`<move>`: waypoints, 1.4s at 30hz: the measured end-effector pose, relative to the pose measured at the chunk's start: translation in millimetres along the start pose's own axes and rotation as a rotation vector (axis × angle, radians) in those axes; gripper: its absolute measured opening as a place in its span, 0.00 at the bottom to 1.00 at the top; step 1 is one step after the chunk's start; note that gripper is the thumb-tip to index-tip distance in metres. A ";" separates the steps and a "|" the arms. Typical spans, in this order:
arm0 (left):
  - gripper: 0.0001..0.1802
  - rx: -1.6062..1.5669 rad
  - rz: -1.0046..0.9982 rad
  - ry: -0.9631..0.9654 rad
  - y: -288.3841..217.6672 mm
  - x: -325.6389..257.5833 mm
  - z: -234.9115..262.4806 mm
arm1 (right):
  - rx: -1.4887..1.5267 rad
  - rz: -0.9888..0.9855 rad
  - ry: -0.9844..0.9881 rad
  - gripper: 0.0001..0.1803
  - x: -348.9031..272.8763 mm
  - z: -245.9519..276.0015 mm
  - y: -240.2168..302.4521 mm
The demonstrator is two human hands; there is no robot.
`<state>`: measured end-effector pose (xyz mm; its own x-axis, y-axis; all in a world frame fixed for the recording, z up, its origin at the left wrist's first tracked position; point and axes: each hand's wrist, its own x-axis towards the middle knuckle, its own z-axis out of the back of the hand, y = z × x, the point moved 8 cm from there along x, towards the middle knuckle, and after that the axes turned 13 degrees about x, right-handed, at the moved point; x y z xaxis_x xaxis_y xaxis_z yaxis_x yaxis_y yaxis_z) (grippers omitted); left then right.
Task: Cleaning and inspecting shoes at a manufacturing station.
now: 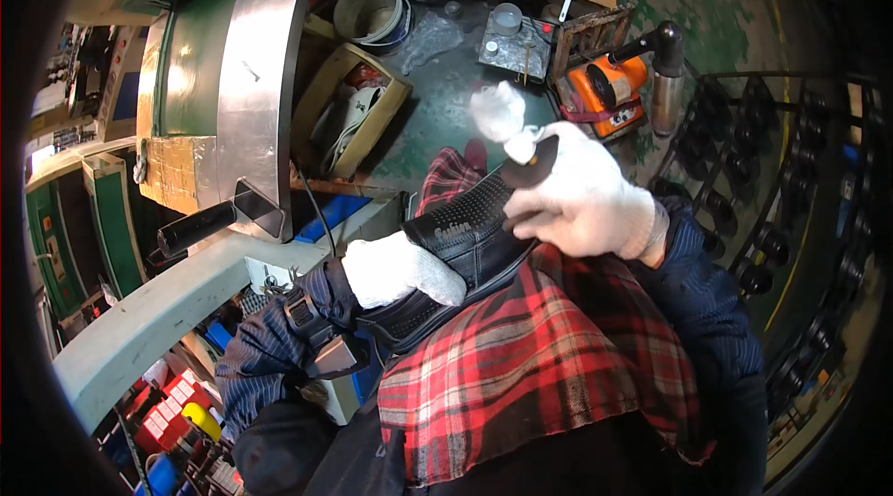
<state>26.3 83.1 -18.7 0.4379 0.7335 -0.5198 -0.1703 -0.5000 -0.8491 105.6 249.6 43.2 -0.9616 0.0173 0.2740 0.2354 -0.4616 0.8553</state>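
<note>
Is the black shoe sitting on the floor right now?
No, the black shoe rests on a red plaid cloth over the lap, with the left hand on it.

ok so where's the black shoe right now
In the head view the black shoe lies mid-frame on the red plaid cloth over the lap, between the gloved left hand and right hand.

Orange machine at one o'clock, wooden box at eleven, round tub at twelve, dark spool rack at three, grey beam at eight
</note>
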 end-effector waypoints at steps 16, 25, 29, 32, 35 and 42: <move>0.16 -0.367 0.094 -0.110 33.3 -1.4 -8.1 | 0.073 0.086 -0.139 0.07 12.5 7.1 17.3; 0.10 -0.401 0.066 -0.241 12.5 2.8 -5.1 | -0.077 -0.121 -0.130 0.06 15.4 17.8 6.3; 0.17 -0.500 0.142 -0.114 -1.0 1.6 -8.6 | -0.087 -0.053 0.032 0.07 21.4 -17.8 21.5; 0.18 0.061 -0.208 0.026 -12.3 -3.3 -12.5 | -0.094 -0.054 0.051 0.06 6.1 2.5 6.8; 0.11 -0.457 0.234 -0.170 -29.8 3.1 2.2 | -0.044 -0.096 -0.092 0.07 9.4 20.5 8.8; 0.13 -0.334 0.340 -0.119 -17.7 -14.3 -5.2 | -0.261 -0.112 0.044 0.07 7.3 7.3 10.5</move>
<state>27.6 79.0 4.2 0.2990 0.5406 -0.7864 0.0146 -0.8266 -0.5627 102.0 251.3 57.3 -0.9860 0.0452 0.1603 0.0889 -0.6714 0.7357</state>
